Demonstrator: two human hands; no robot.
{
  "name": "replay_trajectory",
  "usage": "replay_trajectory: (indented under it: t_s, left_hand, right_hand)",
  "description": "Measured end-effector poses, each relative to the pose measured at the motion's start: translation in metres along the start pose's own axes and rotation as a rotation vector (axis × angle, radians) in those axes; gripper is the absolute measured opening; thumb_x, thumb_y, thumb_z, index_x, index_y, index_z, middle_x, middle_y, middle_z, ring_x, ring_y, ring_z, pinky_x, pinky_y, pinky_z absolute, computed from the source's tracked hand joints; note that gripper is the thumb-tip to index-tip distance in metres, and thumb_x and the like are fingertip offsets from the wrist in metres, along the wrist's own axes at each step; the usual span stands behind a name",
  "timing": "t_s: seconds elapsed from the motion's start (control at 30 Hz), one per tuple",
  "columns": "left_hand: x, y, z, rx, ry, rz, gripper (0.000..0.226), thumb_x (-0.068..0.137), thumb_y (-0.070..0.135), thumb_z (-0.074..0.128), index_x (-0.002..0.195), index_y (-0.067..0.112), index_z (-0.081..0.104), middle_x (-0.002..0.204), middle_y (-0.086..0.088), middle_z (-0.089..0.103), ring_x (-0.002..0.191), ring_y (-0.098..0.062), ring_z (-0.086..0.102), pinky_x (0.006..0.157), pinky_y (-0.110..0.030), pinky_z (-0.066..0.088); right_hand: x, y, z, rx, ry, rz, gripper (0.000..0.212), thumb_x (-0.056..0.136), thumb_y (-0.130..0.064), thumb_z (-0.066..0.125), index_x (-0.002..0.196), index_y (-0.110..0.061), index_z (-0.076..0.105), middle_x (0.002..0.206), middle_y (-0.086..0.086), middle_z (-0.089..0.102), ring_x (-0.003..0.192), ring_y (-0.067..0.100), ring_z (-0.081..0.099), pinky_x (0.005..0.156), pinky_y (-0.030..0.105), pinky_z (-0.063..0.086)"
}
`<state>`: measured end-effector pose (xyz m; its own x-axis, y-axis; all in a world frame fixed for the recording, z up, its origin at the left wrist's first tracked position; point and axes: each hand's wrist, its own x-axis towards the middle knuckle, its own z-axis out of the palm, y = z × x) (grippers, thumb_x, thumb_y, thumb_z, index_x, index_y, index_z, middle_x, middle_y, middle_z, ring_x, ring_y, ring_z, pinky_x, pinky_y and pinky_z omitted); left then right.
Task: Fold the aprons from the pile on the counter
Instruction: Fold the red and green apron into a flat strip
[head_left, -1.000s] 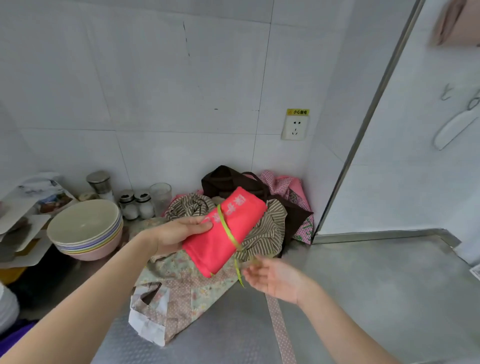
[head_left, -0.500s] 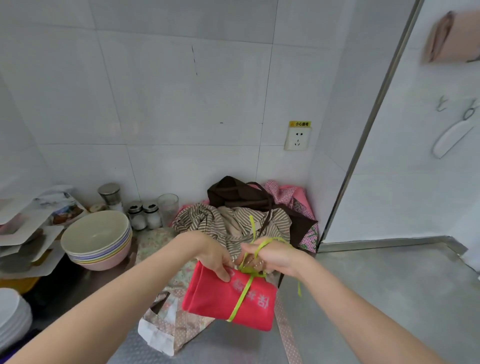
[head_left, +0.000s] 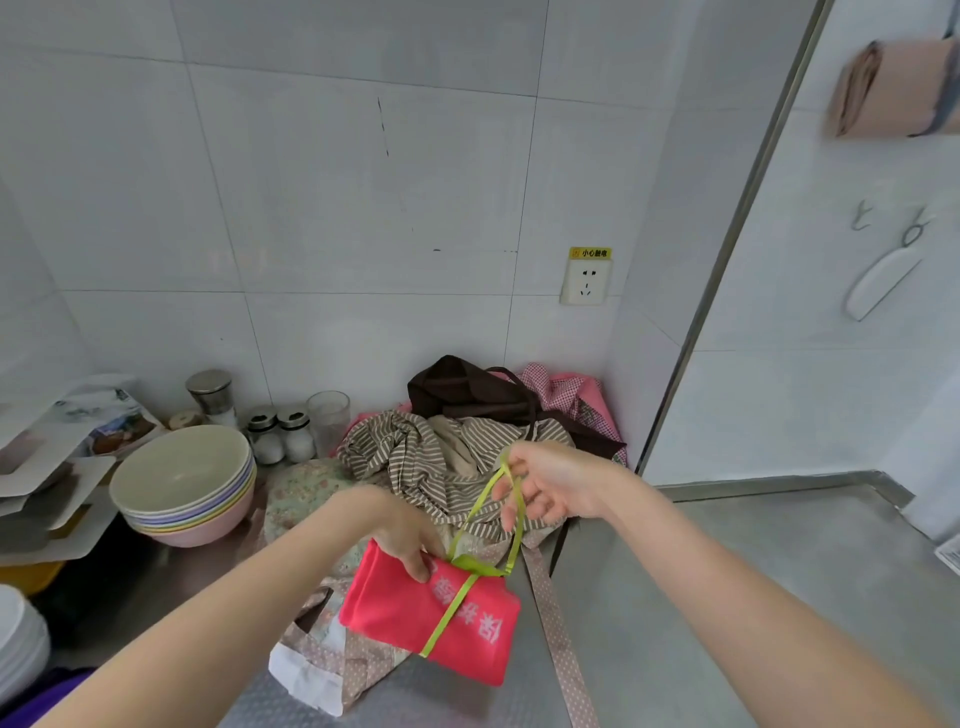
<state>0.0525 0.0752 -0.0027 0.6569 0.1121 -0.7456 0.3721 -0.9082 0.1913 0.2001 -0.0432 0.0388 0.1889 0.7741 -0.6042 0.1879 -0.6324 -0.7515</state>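
Folded red apron (head_left: 431, 618) held above the desk (head_left: 727, 597), its green tie (head_left: 498, 514) pulled up.

The left hand (head_left: 402, 538) grips the red apron's upper left edge, thumb on top; the right hand (head_left: 548, 488), up and to the right of the red apron, pinches the green tie looped round the bundle. Under the red apron lies a floral apron (head_left: 317, 488); behind it the pile of striped apron (head_left: 415, 452), brown apron (head_left: 467, 387) and pink checked apron (head_left: 566, 395). Stacked bowls (head_left: 182, 483) stand to its left.
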Motion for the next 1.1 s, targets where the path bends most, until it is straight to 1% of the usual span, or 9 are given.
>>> replay_trajectory:
  t_s: [0.1,0.2,0.3,0.37,0.5,0.67,0.87,1.0,1.1]
  left_hand:
    - [-0.003,0.001,0.004,-0.073,0.016,0.045,0.032,0.096,0.022,0.049,0.126,0.015,0.053,0.128,-0.008,0.055,0.114,-0.026,0.053,0.097,-0.035,0.042]
    - [-0.005,0.010,0.004,-0.139,0.092,0.178,0.024,0.094,0.013,0.051,0.116,0.005,0.059,0.109,-0.009,0.060,0.091,-0.011,0.051,0.085,-0.021,0.038]
    - [-0.011,0.024,0.001,-0.296,0.218,0.395,0.016,0.091,0.002,0.053,0.103,-0.006,0.063,0.081,0.011,0.057,0.069,0.008,0.052,0.071,-0.006,0.038]
    - [-0.019,0.027,-0.003,-0.427,0.311,0.536,0.017,0.091,0.000,0.054,0.104,-0.004,0.065,0.076,0.023,0.060,0.071,0.012,0.053,0.073,-0.007,0.042]
    - [-0.032,0.024,-0.011,-0.983,0.621,0.646,0.024,0.090,-0.004,0.052,0.108,0.005,0.065,0.086,0.013,0.071,0.082,-0.002,0.064,0.075,-0.015,0.050]
    - [-0.013,0.012,-0.018,-1.428,0.957,0.429,0.027,0.090,-0.005,0.050,0.097,0.016,0.065,0.094,-0.004,0.068,0.088,-0.021,0.063,0.086,-0.036,0.049]
    - [0.018,0.000,-0.009,-1.417,1.118,0.026,0.020,0.092,-0.003,0.049,0.086,0.013,0.060,0.086,-0.003,0.059,0.089,-0.021,0.052,0.070,-0.028,0.041]
    - [0.035,-0.005,0.002,-1.204,1.083,-0.057,0.020,0.092,-0.004,0.049,0.080,0.011,0.056,0.069,0.004,0.050,0.076,-0.018,0.048,0.057,-0.015,0.033]
    - [0.046,-0.008,0.012,-0.967,1.049,-0.083,0.025,0.089,-0.002,0.052,0.073,0.018,0.054,0.074,-0.003,0.055,0.085,-0.027,0.058,0.068,-0.024,0.039]
  right_hand:
    - [-0.005,-0.005,0.000,0.231,-0.176,-0.090,0.040,0.097,-0.037,0.030,0.080,-0.011,0.053,0.049,-0.002,0.047,0.036,0.006,0.031,0.032,0.013,0.020]
    - [-0.006,-0.016,0.001,0.471,-0.080,-0.359,0.031,0.098,-0.030,0.043,0.074,-0.012,0.052,0.051,-0.004,0.041,0.042,0.006,0.038,0.036,0.014,0.025]
    - [-0.001,-0.024,-0.009,0.663,-0.015,-0.510,0.027,0.099,-0.022,0.042,0.074,-0.012,0.048,0.053,-0.003,0.042,0.045,0.008,0.039,0.038,0.016,0.027]
    - [0.004,-0.021,-0.016,0.811,-0.018,-0.479,0.027,0.097,-0.022,0.043,0.072,-0.013,0.048,0.055,0.000,0.050,0.046,0.010,0.048,0.039,0.017,0.036]
    - [0.018,0.023,-0.005,0.897,0.027,-0.419,0.015,0.072,-0.025,0.072,0.080,-0.013,0.066,0.083,0.008,0.071,0.085,0.025,0.069,0.059,0.028,0.058]
    - [0.019,0.029,0.021,1.235,0.080,-0.488,0.018,0.098,-0.014,0.040,0.090,-0.008,0.056,0.092,0.010,0.059,0.087,0.019,0.058,0.081,0.032,0.049]
    - [0.010,0.051,0.011,0.561,0.322,-0.532,0.029,0.099,-0.021,0.043,0.104,0.000,0.062,0.115,0.006,0.066,0.115,0.016,0.058,0.099,0.035,0.046]
    - [-0.005,0.045,0.012,0.198,0.231,-0.480,0.027,0.099,-0.021,0.044,0.103,-0.009,0.068,0.113,-0.002,0.068,0.111,0.006,0.059,0.097,0.029,0.046]
    - [-0.013,0.037,0.015,0.003,0.192,-0.410,0.026,0.099,-0.018,0.043,0.101,-0.010,0.068,0.109,-0.001,0.070,0.102,0.008,0.064,0.090,0.025,0.049]
